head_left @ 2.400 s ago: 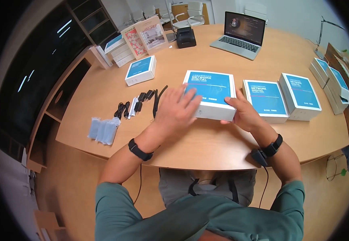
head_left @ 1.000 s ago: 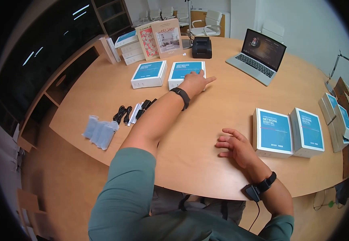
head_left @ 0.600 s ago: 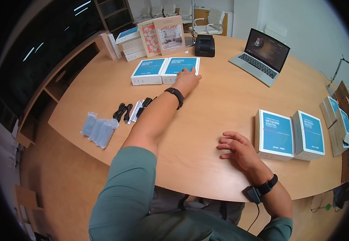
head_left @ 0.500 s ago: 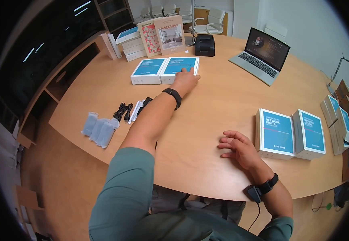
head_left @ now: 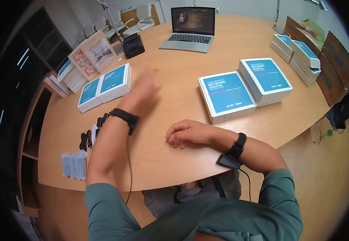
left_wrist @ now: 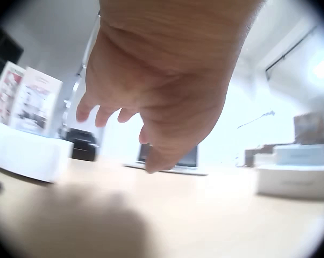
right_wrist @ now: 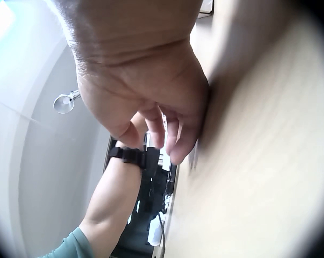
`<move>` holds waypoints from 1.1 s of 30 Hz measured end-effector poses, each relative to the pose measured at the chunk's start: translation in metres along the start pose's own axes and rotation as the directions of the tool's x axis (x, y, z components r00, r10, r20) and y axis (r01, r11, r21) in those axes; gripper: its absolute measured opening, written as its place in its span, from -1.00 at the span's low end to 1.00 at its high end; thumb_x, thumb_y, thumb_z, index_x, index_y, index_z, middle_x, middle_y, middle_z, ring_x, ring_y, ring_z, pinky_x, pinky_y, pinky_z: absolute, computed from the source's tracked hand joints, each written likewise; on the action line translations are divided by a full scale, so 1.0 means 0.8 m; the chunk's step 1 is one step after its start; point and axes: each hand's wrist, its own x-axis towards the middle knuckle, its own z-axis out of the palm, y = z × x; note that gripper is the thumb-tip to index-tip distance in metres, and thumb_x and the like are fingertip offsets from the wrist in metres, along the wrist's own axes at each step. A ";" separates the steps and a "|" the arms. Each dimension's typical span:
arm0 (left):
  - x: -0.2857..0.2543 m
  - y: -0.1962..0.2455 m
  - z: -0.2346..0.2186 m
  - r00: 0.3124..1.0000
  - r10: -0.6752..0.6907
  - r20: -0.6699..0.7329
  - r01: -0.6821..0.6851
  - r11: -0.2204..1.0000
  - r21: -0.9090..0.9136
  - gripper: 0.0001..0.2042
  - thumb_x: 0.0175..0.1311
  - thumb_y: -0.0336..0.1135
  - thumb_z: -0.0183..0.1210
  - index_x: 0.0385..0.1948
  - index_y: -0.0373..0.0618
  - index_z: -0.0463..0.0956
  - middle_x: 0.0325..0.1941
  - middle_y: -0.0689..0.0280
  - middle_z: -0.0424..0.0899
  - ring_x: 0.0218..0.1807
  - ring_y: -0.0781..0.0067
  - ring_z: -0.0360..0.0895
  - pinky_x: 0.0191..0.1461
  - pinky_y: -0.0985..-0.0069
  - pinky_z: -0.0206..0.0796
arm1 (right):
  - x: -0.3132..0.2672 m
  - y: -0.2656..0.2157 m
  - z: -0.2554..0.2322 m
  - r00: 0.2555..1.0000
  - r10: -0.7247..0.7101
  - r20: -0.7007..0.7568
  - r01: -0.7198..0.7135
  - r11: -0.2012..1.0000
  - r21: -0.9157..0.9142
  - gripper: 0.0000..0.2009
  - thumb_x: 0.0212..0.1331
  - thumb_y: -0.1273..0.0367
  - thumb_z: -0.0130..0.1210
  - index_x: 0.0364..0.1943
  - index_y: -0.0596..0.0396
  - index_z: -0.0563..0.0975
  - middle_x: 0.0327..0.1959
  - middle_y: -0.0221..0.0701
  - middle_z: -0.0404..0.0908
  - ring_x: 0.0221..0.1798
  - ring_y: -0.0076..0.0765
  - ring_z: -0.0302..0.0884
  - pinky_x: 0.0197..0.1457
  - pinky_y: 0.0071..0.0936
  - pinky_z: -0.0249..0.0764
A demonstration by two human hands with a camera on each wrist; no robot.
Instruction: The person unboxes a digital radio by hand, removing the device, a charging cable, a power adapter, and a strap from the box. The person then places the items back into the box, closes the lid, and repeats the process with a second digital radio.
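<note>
My left hand (head_left: 142, 89), blurred, hovers over the table to the right of two blue-topped white boxes, the nearer being box (head_left: 115, 81). In the left wrist view that hand (left_wrist: 156, 91) holds nothing, its fingers loosely spread. My right hand (head_left: 190, 133) rests on the table with fingers loosely curled and empty, left of a large blue-topped box (head_left: 227, 95). Another such box (head_left: 266, 78) stands against that one. The right wrist view shows the right hand (right_wrist: 151, 102) with nothing between its fingers.
Bagged items (head_left: 74, 165), black cables (head_left: 86, 139) and small black adapters lie by the left edge. Books (head_left: 99, 52), a black device (head_left: 133, 45) and a laptop (head_left: 190, 38) stand at the back. More boxes (head_left: 303, 56) and cardboard (head_left: 339, 64) are at the right.
My left hand has let go of the box beside the other one at the back left and drawn back. The head view has turned right. My right hand stays on the table, still empty.
</note>
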 end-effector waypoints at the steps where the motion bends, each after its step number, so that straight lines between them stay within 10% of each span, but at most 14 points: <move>1: 0.011 0.046 0.000 0.991 0.110 0.072 -0.103 0.990 -0.091 -0.23 0.42 -0.07 0.42 0.59 -0.22 0.35 0.73 -0.16 0.28 0.69 -0.21 0.30 0.75 0.10 0.18 | -0.001 0.001 -0.002 0.995 0.024 0.100 -0.016 0.997 -0.079 -0.70 0.55 0.27 0.16 0.19 0.12 0.65 -0.05 -0.44 0.75 -0.01 -0.47 0.74 0.05 -0.48 0.69; 4: 0.030 0.160 0.021 0.935 0.342 0.093 -0.308 0.914 -0.264 -0.07 0.28 0.15 0.50 0.58 -0.24 0.37 0.67 -0.19 0.36 0.62 -0.24 0.39 0.69 0.09 0.28 | -0.015 -0.014 0.003 0.955 0.110 0.276 -0.040 0.969 -0.245 -0.73 0.52 0.29 0.15 0.12 0.10 0.69 -0.07 -0.45 0.76 -0.02 -0.47 0.77 0.04 -0.47 0.69; 7: 0.039 0.204 0.031 0.944 0.279 0.177 -0.244 0.950 -0.197 -0.02 0.26 0.21 0.49 0.60 -0.26 0.33 0.64 -0.18 0.41 0.62 -0.23 0.40 0.67 0.09 0.30 | -0.050 -0.071 0.009 0.945 0.119 0.303 0.009 0.920 -0.391 -0.69 0.61 0.21 0.21 0.21 0.08 0.69 0.04 -0.50 0.76 0.04 -0.52 0.75 0.11 -0.48 0.67; 11: 0.032 0.214 0.001 0.919 0.224 0.324 -0.156 0.962 -0.224 0.00 0.23 0.21 0.51 0.61 -0.21 0.30 0.69 -0.08 0.39 0.64 -0.13 0.41 0.67 0.10 0.32 | -0.137 -0.126 -0.004 0.961 -0.263 -0.090 0.196 0.870 -0.452 -0.73 0.60 0.18 0.19 0.07 0.08 0.71 -0.07 -0.48 0.76 -0.08 -0.54 0.73 0.00 -0.43 0.66; 13: 0.040 0.200 0.019 0.928 0.244 0.281 -0.190 0.960 -0.205 -0.01 0.20 0.20 0.55 0.58 -0.22 0.34 0.67 -0.06 0.41 0.63 -0.10 0.43 0.65 0.12 0.34 | -0.182 -0.129 -0.013 0.822 -0.454 -0.342 0.174 0.774 -0.609 -0.75 0.58 0.27 0.20 0.04 0.18 0.71 -0.24 -0.37 0.73 -0.11 -0.44 0.70 0.04 -0.38 0.64; 15: 0.020 0.202 0.007 0.929 0.221 0.295 -0.159 0.962 -0.222 -0.02 0.21 0.17 0.57 0.58 -0.22 0.34 0.64 -0.06 0.45 0.61 -0.11 0.45 0.62 0.13 0.36 | -0.214 -0.096 -0.027 0.747 -0.512 -0.424 0.024 0.658 -0.752 -0.71 0.52 0.29 0.23 0.11 0.22 0.68 -0.09 -0.25 0.75 -0.08 -0.35 0.71 0.08 -0.35 0.64; 17: 0.011 0.195 0.000 0.912 0.237 0.334 -0.156 0.955 -0.251 0.01 0.21 0.12 0.59 0.61 -0.23 0.29 0.64 -0.06 0.44 0.61 -0.13 0.43 0.64 0.13 0.32 | -0.235 -0.056 -0.021 0.510 -0.701 -0.499 -0.188 0.475 -0.860 -0.62 0.49 0.29 0.25 0.25 0.22 0.61 0.20 -0.11 0.69 -0.05 -0.24 0.70 0.10 -0.32 0.64; 21: -0.030 0.167 -0.007 0.885 0.299 0.356 -0.195 0.934 -0.299 0.01 0.24 0.06 0.59 0.63 -0.27 0.25 0.62 -0.09 0.45 0.58 -0.15 0.45 0.65 0.13 0.29 | -0.238 -0.008 -0.013 0.523 -0.779 -0.346 -0.241 0.255 -0.937 -0.50 0.47 0.27 0.26 0.40 0.21 0.52 0.41 -0.04 0.55 -0.02 -0.15 0.68 0.11 -0.28 0.64; 23: -0.063 0.162 -0.009 0.911 0.248 0.329 -0.166 0.952 -0.258 -0.02 0.28 0.04 0.56 0.63 -0.27 0.25 0.59 -0.13 0.47 0.54 -0.17 0.49 0.62 0.12 0.32 | -0.233 -0.005 0.006 0.655 -0.480 -0.584 -0.108 0.705 -0.700 -0.40 0.45 0.27 0.28 0.51 0.18 0.45 0.46 0.02 0.50 0.09 0.02 0.71 0.22 -0.19 0.65; 28: -0.176 0.156 -0.004 0.945 0.181 0.273 -0.114 0.963 -0.243 -0.10 0.44 -0.03 0.44 0.66 -0.27 0.16 0.38 -0.27 0.56 0.30 -0.36 0.64 0.41 0.01 0.48 | -0.210 0.024 0.012 0.745 -0.556 -0.368 -0.174 0.371 -0.912 -0.27 0.33 0.22 0.40 0.57 0.07 0.43 0.62 0.20 0.34 0.46 0.44 0.55 0.49 0.01 0.55; 33: -0.330 0.188 -0.043 0.952 0.079 0.295 -0.054 0.994 -0.093 -0.05 0.37 0.01 0.48 0.66 -0.22 0.12 0.22 -0.41 0.59 0.15 -0.50 0.68 0.20 -0.09 0.57 | -0.197 0.036 0.094 0.779 -0.545 -0.310 -0.091 0.390 -0.916 -0.25 0.27 0.25 0.49 0.54 0.12 0.47 0.55 0.25 0.36 0.32 0.28 0.66 0.32 -0.06 0.68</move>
